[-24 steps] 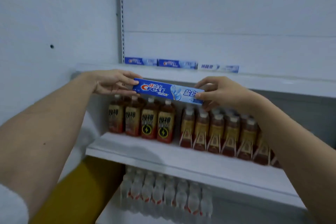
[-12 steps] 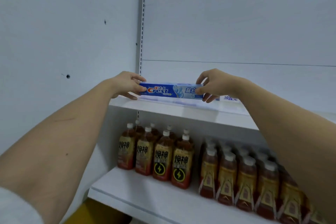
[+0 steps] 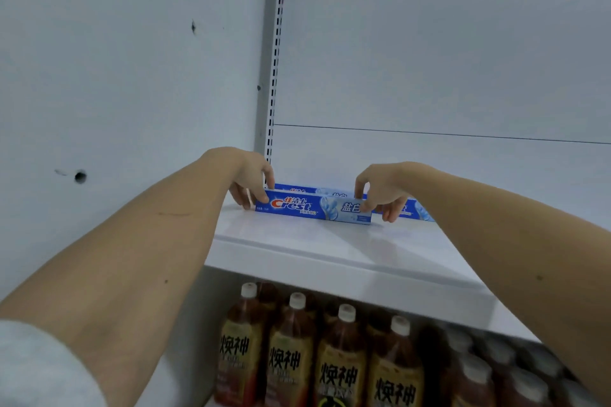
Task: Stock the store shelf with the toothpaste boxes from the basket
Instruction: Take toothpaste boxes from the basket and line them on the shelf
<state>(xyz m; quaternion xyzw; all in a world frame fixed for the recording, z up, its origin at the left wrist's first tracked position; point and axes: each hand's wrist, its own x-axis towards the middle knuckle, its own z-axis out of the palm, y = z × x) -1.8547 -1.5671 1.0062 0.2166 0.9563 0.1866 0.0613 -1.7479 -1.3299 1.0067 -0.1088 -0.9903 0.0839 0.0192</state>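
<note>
White shelf point(image 3: 330, 241), back left corner: both arms outstretched, left hand point(image 3: 251, 180) and right hand point(image 3: 383, 190) fingers pinching box point(image 3: 310, 206) ends.

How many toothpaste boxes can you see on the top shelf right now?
3. A front box held at both ends by the left hand and right hand; one directly behind it; one behind the right hand. More may be hidden.

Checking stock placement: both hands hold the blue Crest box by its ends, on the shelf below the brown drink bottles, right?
Not quite. The head view shows the left hand and right hand pinching the Crest box by its ends, but on the shelf above the bottles, not below.
</note>
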